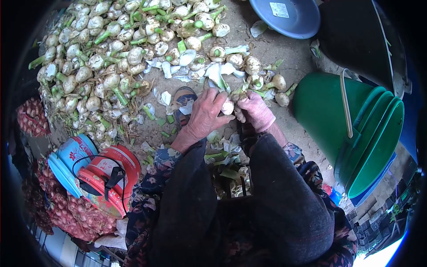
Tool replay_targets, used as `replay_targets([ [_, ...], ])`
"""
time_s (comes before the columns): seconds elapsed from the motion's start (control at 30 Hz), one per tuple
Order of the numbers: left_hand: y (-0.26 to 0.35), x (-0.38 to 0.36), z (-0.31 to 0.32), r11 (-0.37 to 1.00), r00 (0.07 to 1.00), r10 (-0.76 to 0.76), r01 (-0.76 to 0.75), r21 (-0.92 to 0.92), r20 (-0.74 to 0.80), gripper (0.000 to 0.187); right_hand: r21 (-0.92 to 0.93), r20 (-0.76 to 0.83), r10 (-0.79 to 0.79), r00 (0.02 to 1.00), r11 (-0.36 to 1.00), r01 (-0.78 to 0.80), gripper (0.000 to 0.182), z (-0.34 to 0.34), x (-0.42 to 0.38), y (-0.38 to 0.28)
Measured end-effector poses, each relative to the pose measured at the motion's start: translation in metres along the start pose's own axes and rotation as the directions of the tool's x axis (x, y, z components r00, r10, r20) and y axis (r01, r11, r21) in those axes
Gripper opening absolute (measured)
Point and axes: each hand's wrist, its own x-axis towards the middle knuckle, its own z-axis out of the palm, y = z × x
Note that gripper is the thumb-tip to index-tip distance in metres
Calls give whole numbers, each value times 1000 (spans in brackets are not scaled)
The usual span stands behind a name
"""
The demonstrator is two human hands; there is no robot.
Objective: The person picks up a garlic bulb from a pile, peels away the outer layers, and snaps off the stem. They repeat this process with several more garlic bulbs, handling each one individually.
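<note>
1. Soft, even daylight; shadows are faint and there is no strong glare.
2. Heavy fisheye bending toward the edges, with black corners.
3. Centre fairly sharp; the rim is blurred and dim.

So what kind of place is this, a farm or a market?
Likely an outdoor farm or market sorting spot. A big heap of bulbs lies on bare ground, mesh sacks sit filled, and both hands, left hand and right hand, hold one bulb.

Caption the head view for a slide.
Both hands, left hand and right hand, hold a pale bulb beside a bulb heap and green buckets.
</note>
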Motion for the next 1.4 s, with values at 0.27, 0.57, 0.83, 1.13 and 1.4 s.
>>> replay_targets([
  [0.27,-3,-3,2,977,993,-78,59,-203,-87,57,-79,-11,-23,1000,997,22,21,0,-1,-2],
  [0.57,-26,-15,7,-257,852,-249,400,-880,460,47,310,21,-55,998,950,46,18,2,-15,2],
  [0.83,-19,-20,-2,-579,666,-188,518,-629,722,44,-853,462,-435,773,23,522,26,7,-6,-10],
  [1.13,-9,-15,-11,-366,770,-357,405,-838,528,41,-186,125,-215,969,954,236,40,-7,-2,-12],
  [1.4,-29,-25,12,-469,721,-232,505,-724,653,47,-32,296,-169,940,982,187,26,-5,-7,6],
])
